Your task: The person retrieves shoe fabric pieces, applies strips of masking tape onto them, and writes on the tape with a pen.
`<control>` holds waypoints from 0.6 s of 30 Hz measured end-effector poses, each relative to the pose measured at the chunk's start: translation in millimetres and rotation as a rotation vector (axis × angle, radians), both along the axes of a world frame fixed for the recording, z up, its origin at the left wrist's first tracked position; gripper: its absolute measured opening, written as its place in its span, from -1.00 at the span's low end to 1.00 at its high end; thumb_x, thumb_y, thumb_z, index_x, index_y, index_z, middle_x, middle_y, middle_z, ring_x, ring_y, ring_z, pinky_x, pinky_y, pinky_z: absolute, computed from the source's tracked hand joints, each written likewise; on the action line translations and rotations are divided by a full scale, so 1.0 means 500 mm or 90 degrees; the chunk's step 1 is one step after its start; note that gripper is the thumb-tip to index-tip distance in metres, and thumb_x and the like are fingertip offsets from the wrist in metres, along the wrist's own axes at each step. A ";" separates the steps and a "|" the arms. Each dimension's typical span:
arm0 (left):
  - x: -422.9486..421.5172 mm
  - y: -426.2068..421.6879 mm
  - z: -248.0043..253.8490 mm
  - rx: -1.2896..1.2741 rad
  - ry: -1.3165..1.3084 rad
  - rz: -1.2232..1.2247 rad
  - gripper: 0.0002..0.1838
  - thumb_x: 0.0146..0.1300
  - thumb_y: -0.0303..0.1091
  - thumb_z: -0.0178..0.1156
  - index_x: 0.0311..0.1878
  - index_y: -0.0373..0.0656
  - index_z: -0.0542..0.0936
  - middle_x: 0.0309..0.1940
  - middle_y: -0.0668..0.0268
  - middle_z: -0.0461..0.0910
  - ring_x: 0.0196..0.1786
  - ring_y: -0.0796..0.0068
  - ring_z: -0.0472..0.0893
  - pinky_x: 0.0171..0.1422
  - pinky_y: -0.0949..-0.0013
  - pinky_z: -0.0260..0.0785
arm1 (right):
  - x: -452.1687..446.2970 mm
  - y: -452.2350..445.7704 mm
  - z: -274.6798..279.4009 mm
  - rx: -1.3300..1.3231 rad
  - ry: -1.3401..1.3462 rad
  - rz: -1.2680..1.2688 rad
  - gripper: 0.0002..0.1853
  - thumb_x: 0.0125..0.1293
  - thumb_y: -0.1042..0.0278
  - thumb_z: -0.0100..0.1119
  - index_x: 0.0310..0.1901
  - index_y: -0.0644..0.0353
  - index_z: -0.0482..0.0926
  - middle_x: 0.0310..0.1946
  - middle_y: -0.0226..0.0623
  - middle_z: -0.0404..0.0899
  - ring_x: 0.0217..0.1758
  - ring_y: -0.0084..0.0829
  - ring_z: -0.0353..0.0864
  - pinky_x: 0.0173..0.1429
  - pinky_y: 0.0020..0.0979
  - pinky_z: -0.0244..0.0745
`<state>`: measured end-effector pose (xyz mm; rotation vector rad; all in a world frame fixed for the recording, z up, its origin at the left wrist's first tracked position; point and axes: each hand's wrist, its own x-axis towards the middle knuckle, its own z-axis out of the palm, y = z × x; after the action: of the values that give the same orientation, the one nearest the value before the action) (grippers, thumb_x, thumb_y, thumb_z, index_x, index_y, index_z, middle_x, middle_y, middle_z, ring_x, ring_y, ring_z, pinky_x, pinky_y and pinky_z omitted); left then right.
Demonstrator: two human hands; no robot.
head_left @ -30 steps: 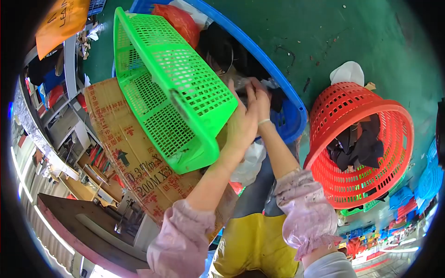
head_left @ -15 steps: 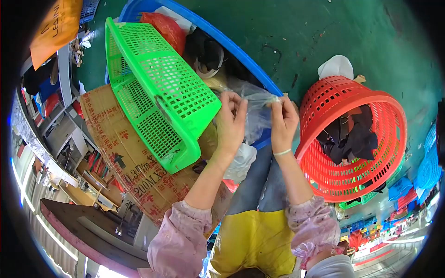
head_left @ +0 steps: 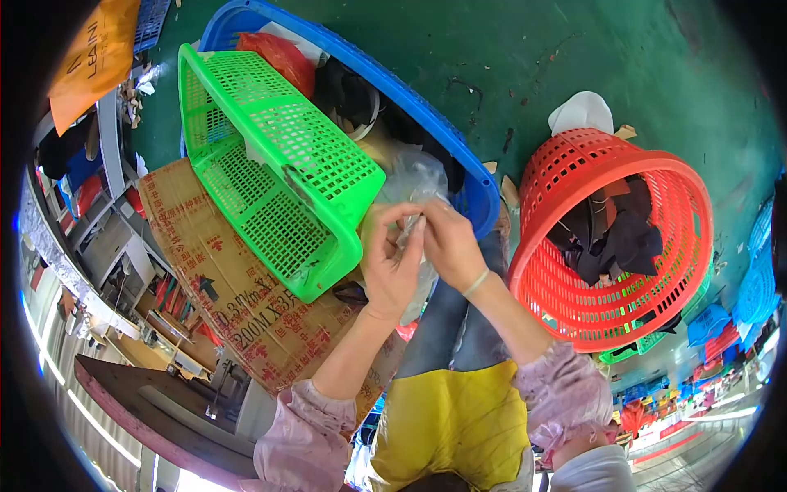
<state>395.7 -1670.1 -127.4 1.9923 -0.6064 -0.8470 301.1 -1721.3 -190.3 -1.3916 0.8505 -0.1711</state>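
Observation:
Fingertips nearly meeting, my left hand [head_left: 392, 261] and my right hand [head_left: 451, 244] pinch a clear plastic bag [head_left: 416, 174] between them. Part of the bag sticks up beyond the fingers, over the near edge of a blue tub [head_left: 484, 193]. Dark items and a red bag [head_left: 283, 64] lie in the tub. Left of my hands, a green basket [head_left: 303, 139] is tilted on its side over a cardboard box [head_left: 205, 254]. The exact spot that the fingers grip is partly hidden.
A red basket [head_left: 566, 176] with dark pieces [head_left: 619, 238] inside lies tipped at the right. White material [head_left: 580, 113] sits behind it on the green floor [head_left: 656, 66]. Shelving and an orange bag [head_left: 94, 61] are at the left.
My hands first drew apart with the plastic bag stretched between them, then came together again, lower and closer to my body. The baskets have shifted slightly left in the view.

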 end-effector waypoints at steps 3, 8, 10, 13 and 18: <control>0.004 -0.029 0.008 0.000 -0.056 -0.028 -0.74 0.27 -0.60 0.22 0.01 -0.12 0.61 -0.20 0.40 0.47 -0.26 0.55 0.36 -0.18 0.52 0.23 | 0.043 0.004 -0.016 0.102 0.013 0.031 -0.88 0.19 0.61 0.06 -0.24 0.26 0.54 -0.31 -0.25 0.60 -0.37 -0.34 0.52 -0.27 -0.34 0.43; -0.001 -0.027 0.008 0.090 -0.021 -0.085 -0.74 0.24 -0.61 0.23 -0.03 -0.11 0.64 -0.17 0.39 0.48 -0.25 0.54 0.36 -0.18 0.53 0.22 | 0.159 0.003 -0.126 0.026 0.172 0.017 -0.84 0.30 0.38 0.09 -0.14 0.18 0.60 -0.37 -0.24 0.58 -0.37 -0.33 0.54 -0.26 -0.30 0.47; 0.007 -0.020 0.010 0.123 -0.005 -0.082 -0.73 0.24 -0.60 0.22 -0.01 -0.09 0.64 -0.15 0.38 0.48 -0.24 0.51 0.37 -0.16 0.50 0.24 | 0.176 0.017 -0.137 0.022 0.156 0.016 -0.83 0.30 0.37 0.09 -0.13 0.19 0.60 -0.36 -0.24 0.58 -0.37 -0.32 0.55 -0.25 -0.29 0.47; 0.006 -0.023 0.005 0.199 0.074 -0.075 -0.69 0.26 -0.56 0.19 0.04 -0.02 0.64 -0.08 0.34 0.48 -0.21 0.43 0.40 -0.13 0.42 0.29 | 0.202 0.004 -0.164 -0.009 0.143 0.009 -0.80 0.30 0.35 0.11 -0.09 0.19 0.59 -0.35 -0.22 0.61 -0.35 -0.29 0.57 -0.24 -0.26 0.48; 0.001 -0.032 0.005 0.146 -0.147 -0.213 -0.68 0.31 -0.48 0.20 0.13 -0.10 0.61 -0.03 0.28 0.51 0.01 0.29 0.48 0.11 0.28 0.35 | 0.170 0.021 -0.180 -0.047 0.120 0.003 -0.74 0.30 0.32 0.13 -0.03 0.20 0.59 -0.32 -0.21 0.64 -0.33 -0.23 0.60 -0.21 -0.22 0.51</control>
<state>396.1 -1685.9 -125.1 2.2521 -1.0369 -0.9241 386.0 -1710.6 -280.5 -1.4947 1.0052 -0.0689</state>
